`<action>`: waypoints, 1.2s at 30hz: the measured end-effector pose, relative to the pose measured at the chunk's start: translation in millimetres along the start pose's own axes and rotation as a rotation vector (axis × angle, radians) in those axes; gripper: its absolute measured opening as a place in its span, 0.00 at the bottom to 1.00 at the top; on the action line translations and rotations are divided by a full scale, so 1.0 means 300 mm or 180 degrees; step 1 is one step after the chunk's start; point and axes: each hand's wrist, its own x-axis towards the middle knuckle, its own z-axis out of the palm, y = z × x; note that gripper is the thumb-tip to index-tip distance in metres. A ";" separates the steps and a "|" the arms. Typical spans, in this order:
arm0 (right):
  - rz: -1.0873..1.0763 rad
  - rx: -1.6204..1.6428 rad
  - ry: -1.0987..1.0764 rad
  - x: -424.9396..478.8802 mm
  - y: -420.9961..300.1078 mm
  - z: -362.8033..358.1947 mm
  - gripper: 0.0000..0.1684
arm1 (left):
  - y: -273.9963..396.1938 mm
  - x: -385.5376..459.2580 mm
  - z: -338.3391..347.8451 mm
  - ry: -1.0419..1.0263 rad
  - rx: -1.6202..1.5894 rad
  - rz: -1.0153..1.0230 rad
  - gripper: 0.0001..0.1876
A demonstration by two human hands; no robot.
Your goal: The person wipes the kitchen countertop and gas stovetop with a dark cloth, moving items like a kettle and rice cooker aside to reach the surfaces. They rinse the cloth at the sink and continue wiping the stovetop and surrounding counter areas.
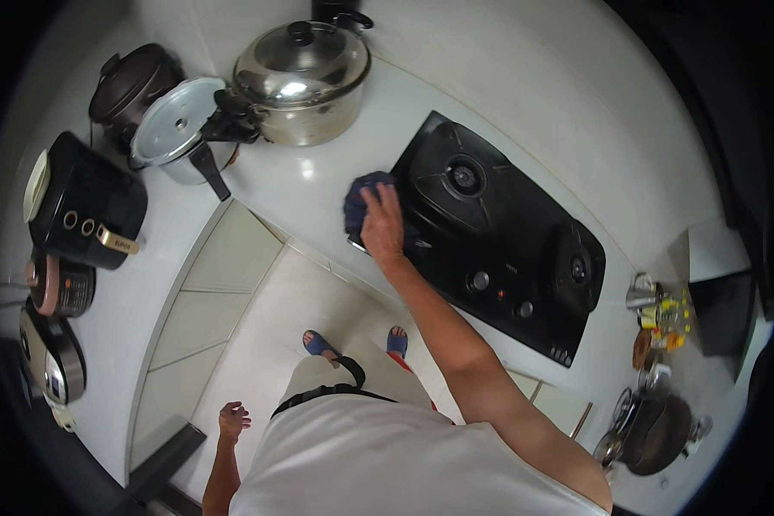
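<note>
My right hand [382, 226] presses a dark blue cloth [356, 205] down at the left edge of a black two-burner gas hob [490, 232]. Part of the cloth lies on the white countertop [303, 187] beside the hob. The fingers are spread over the cloth and partly hide it. The hob has a left burner [466, 177], a right burner [578, 268] and two round knobs near its front edge. Hanging at my side above the floor, my left hand [234, 419] holds nothing, its fingers loosely bent and apart.
A large steel pot [303, 84] and a pressure cooker [180, 129] stand left of the hob. An air fryer [90, 200], a pink-lidded cooker [61, 284] and a rice cooker [51, 355] line the left counter. Bottles [667, 316] and a dark pan [658, 432] are at the right.
</note>
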 end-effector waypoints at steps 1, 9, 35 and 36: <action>-0.0202 0.0163 -0.0195 -0.014 -0.022 -0.008 0.25 | 0.017 0.034 -0.041 -0.0032 0.0064 0.0053 0.18; 0.0266 -0.1221 -0.0464 -0.290 -0.023 -0.447 0.23 | 0.285 0.320 -0.127 -0.0255 -0.0007 0.0643 0.17; 0.1131 -0.2463 -0.1423 0.824 0.641 -0.027 0.16 | 0.146 -0.006 0.066 0.0326 -0.0519 -0.0243 0.17; 0.1444 -0.2484 -0.1502 0.854 0.683 -0.050 0.17 | 0.145 -0.011 0.078 0.0322 -0.0597 -0.0215 0.17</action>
